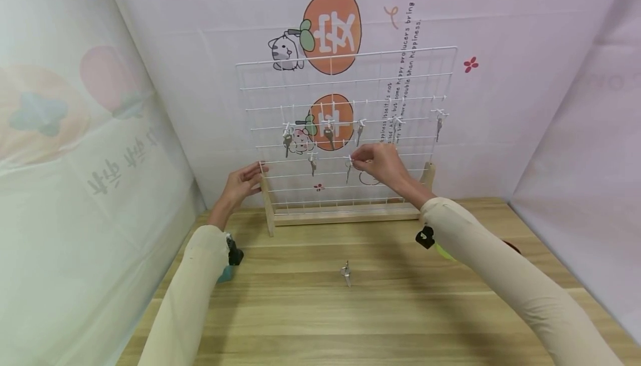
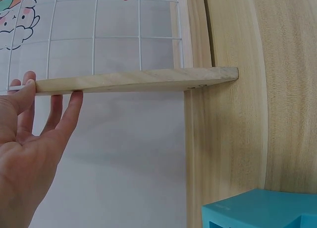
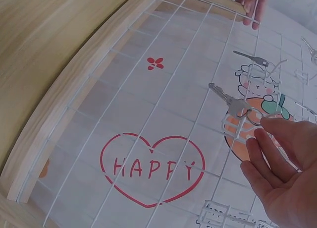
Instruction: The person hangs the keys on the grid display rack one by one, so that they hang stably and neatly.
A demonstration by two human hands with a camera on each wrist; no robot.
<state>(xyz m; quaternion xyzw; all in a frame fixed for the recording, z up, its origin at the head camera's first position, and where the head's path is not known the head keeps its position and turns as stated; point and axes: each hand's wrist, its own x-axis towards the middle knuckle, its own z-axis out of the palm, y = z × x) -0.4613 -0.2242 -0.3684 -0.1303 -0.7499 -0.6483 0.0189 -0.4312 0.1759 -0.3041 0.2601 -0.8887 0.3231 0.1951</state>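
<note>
A white wire grid rack stands upright in a wooden base at the back of the table. My left hand holds its left wooden side post, with thumb and fingers on opposite faces. At a lower hook, my right hand pinches the ring of a silver key; thumb and index fingertip are right at the ring. The key hangs against the grid beside another hanging key. A row of several keys, among them a dark one, hangs from white hooks above.
A loose key with a ring lies on the wooden table in front of the rack. A teal object stands near the left forearm. Something yellow-green is partly hidden behind the right sleeve. Printed cloth hangs behind.
</note>
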